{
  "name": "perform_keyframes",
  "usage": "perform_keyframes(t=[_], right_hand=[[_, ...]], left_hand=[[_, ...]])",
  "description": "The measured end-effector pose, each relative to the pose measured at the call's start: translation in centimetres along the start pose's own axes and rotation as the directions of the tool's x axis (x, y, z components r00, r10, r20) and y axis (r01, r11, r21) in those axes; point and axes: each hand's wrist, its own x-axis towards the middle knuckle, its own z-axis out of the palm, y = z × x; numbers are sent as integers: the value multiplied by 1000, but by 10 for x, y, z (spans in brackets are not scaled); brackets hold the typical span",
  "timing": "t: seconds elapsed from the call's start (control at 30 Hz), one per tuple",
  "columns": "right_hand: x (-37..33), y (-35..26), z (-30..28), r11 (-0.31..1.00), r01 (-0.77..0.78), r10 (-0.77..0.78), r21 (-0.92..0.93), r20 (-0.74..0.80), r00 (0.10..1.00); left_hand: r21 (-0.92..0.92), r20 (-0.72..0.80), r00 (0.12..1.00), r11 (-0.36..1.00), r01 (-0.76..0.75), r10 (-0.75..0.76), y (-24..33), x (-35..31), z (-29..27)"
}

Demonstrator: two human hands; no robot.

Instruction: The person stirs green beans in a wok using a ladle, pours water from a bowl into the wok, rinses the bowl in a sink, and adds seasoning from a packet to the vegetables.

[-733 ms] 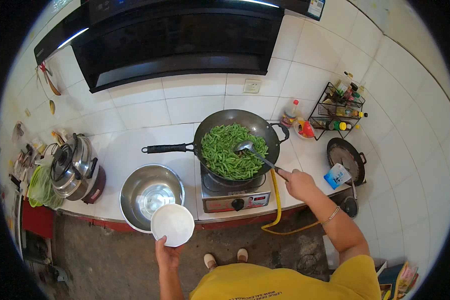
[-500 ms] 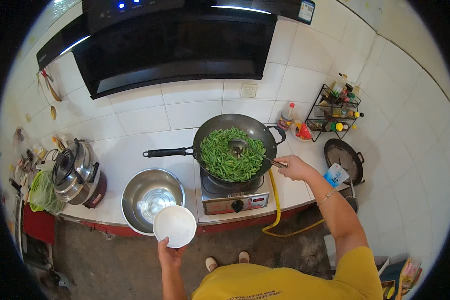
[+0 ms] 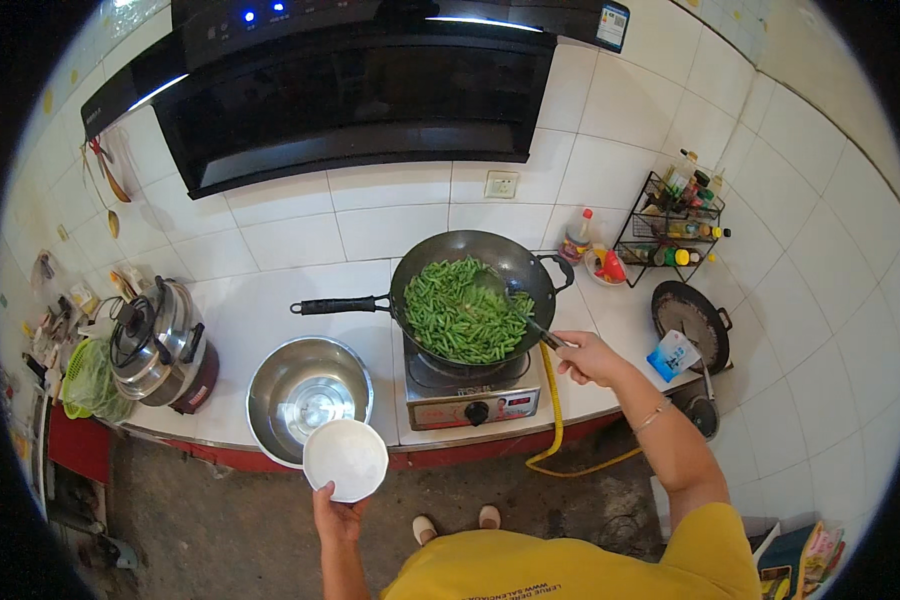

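Cut green beans (image 3: 460,318) fill much of a dark wok (image 3: 510,262), which sits on a single gas stove (image 3: 475,395). My right hand (image 3: 585,358) is closed round the handle of a ladle (image 3: 538,331); its head is buried among the beans and cannot be seen. In my left hand (image 3: 338,515) is a white bowl (image 3: 346,460), gripped at its near rim. Nothing shows inside it but its pale surface. The bowl overlaps the near edge of a steel basin (image 3: 266,400) on the counter.
A pressure cooker (image 3: 170,345) stands at the left. On the right are a wire spice rack (image 3: 660,220), a sauce bottle (image 3: 576,236), a black pan (image 3: 692,308) and a blue-white packet (image 3: 673,355). A yellow gas hose (image 3: 555,420) hangs over the counter's front edge. The range hood (image 3: 360,110) is above.
The ladle's head has gone from showing on top of the beans to being sunk in them. My right hand has shifted slightly down and right; the bowl has moved little.
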Motion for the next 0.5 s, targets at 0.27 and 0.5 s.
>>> perform_keyframes(t=[0.27, 0.5], right_hand=[[19, -11, -19, 915, 241, -291, -323, -113, 950], [66, -24, 26, 975, 143, -134, -169, 60, 989]], left_hand=[[-31, -51, 999, 1000, -1, 0, -2, -5, -3], [-5, -37, 999, 1000, -12, 12, -6, -8, -24]])
